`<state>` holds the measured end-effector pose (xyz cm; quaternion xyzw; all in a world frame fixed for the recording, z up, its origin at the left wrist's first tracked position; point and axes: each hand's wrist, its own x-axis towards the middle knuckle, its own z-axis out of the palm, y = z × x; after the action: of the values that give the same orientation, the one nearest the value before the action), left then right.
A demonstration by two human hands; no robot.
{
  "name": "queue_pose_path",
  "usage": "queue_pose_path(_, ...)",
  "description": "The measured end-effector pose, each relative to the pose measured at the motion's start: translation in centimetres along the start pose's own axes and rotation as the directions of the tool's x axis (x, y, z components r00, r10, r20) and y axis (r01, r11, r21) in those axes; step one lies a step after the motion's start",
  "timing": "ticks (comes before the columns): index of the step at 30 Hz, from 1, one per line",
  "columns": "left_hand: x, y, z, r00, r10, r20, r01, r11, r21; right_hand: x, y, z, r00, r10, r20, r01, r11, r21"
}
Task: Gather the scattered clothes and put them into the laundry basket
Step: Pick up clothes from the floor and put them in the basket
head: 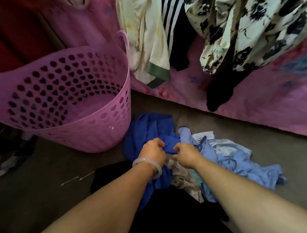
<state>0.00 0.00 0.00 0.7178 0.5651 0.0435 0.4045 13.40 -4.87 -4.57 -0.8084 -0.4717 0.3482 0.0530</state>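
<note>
— While the camera looked down, what lay underfoot?

— A dull brown floor [218,129], with a bed's pink flowered cover [264,101] running across the top right. Over its edge hung a cream garment with a green cuff [151,51], a black-and-white striped piece [172,14] and a cream cloth printed with dark flowers [248,27]. A red surface [16,24] stood at the far left.

— And the laundry basket?

— The pink laundry basket [89,135], pierced with heart-shaped holes, stood on the floor at the left, close against the bed. Nothing showed inside it, though its floor was partly hidden.

— Where were the clothes?

— Heaped on the floor just right of the basket: a deep blue garment [148,128], a pale blue one [238,163] beside it, a beige piece [183,178] under them, and black cloth [172,213] nearest the person.

— And the hands?

— Both arms reached forward and down, almost meeting. The left hand [153,151], a pale bangle [147,165] on its wrist, had its fingers curled into the deep blue garment. The right hand [186,155] pinched the same fabric just beside it.
</note>
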Motion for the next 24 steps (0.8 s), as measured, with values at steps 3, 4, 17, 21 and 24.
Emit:
queue_pose_path(3,-0.6,-1.0,1.4,0.999,-0.015,-0.029,0.013,0.999,-0.050,-0.3,0.1,2.3,0.997,0.023,0.078,-0.021,1.000,-0.017)
queue_pose_path(4,-1.1,-1.4,1.6,0.999,-0.017,-0.035,0.015,0.997,-0.072,-0.7,0.2,3.0,0.994,0.048,0.103,-0.046,0.999,-0.017)
queue_pose_path(17,-1.4,3.2,-3.8,0.931,0.242,0.275,-0.229,0.970,-0.080,-6.6,-3.9,-8.7,0.972,-0.179,-0.156,0.235,0.808,0.540)
queue_pose_path(21,-1.6,4.7,-4.9,0.945,0.293,0.148,-0.288,0.956,-0.051,-8.5,-2.7,-13.1,0.946,-0.162,-0.282,0.300,0.769,0.564)
queue_pose_path(24,-2.1,5.8,-6.3,0.939,0.344,0.029,-0.342,0.938,-0.061,-9.0,-1.0,-14.7,0.911,-0.105,-0.398,0.301,0.829,0.472)
